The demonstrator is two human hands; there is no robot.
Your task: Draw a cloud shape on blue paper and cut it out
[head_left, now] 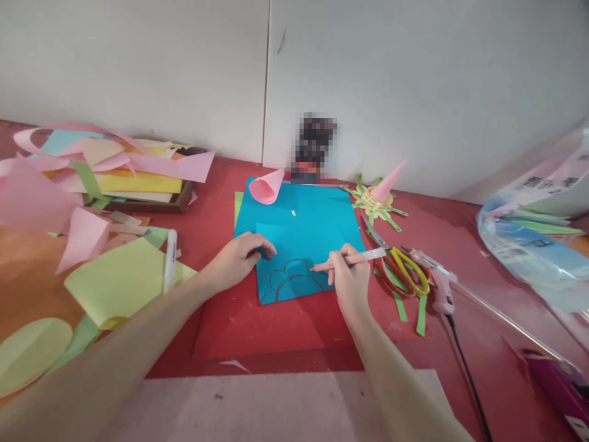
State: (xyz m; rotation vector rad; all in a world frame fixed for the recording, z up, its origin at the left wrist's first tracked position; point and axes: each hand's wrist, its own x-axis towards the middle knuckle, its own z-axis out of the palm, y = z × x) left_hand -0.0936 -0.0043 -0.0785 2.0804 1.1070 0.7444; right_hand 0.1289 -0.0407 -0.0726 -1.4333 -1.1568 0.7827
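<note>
Below the pale wall, a red table is supporting a large blue sheet. On the near part of that sheet a smaller blue piece is lying; whether folded or separate cannot be told. The left hand is resting by its left side, fingers loosely curled, gripping nothing visible. The right hand is standing at its right side, in a pinching grip. Farther right, scissors are lying on the table. A pink cone is occupying the sheet's far left corner. The pinched pen is pointing left, tip at a scalloped line. Outlining appears to be the step in hand; continuing is judged to be requiring a steady pen and a flat piece.
</note>
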